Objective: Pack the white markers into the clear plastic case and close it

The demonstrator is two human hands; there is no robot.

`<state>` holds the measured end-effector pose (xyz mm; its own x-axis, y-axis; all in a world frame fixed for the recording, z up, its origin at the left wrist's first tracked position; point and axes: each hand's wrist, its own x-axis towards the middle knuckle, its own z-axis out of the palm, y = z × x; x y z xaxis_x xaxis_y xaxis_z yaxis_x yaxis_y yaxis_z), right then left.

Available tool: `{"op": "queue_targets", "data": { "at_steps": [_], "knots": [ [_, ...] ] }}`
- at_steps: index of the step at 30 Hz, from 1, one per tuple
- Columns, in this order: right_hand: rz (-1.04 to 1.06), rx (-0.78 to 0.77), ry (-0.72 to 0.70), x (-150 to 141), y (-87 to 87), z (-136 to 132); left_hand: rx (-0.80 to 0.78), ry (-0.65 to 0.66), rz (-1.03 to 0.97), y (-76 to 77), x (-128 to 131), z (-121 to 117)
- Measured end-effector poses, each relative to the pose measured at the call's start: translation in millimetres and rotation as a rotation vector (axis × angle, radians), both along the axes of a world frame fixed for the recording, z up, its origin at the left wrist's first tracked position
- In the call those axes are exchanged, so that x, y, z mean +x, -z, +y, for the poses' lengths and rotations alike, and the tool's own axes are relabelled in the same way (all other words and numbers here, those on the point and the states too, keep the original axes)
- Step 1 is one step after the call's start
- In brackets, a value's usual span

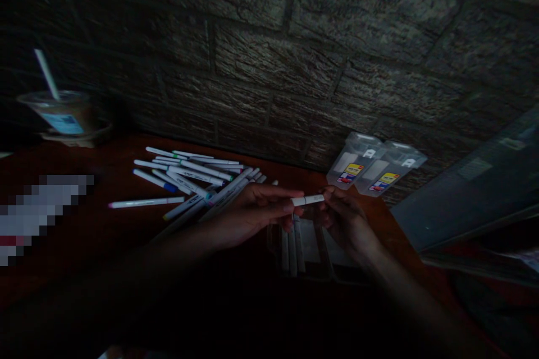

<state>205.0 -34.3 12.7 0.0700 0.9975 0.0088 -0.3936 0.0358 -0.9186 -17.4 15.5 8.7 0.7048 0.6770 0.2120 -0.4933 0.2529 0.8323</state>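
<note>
Between my two hands is a white marker [308,200], held nearly level above the table. My left hand [255,210] is closed on its left end, thumb and fingers pinching it. The fingers of my right hand [347,219] are closed around the other end, so that tip is hidden. Below them lies a clear plastic case [326,252] with several white markers [292,247] side by side in its left part. A loose pile of white markers [202,171] with coloured ends is spread left of my left hand.
Two clear containers [357,160] with yellow, red and blue labels stand against the brick wall [261,67]. At the back left is a plastic cup [63,115] with a straw, on a holder. A blurred-out flat item [37,213] lies at the left of the brown table [118,171].
</note>
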Motion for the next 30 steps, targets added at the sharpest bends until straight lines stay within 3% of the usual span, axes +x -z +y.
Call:
{"op": "queue_targets", "data": {
  "at_steps": [6,13,21,30],
  "knots": [
    [-0.117,0.096,0.114,3,-0.1,1,-0.025,-0.126,0.077,0.9,1,7],
    [-0.309,0.178,0.207,6,3.7,0,0.294,-0.388,0.343,11.0,2,14],
    [-0.155,0.113,0.172,3,-0.7,-1,0.346,-0.376,0.344,14.7,2,12],
    [-0.316,0.170,0.106,2,3.9,-3,0.334,-0.442,0.430,5.1,2,14]
  ]
}}
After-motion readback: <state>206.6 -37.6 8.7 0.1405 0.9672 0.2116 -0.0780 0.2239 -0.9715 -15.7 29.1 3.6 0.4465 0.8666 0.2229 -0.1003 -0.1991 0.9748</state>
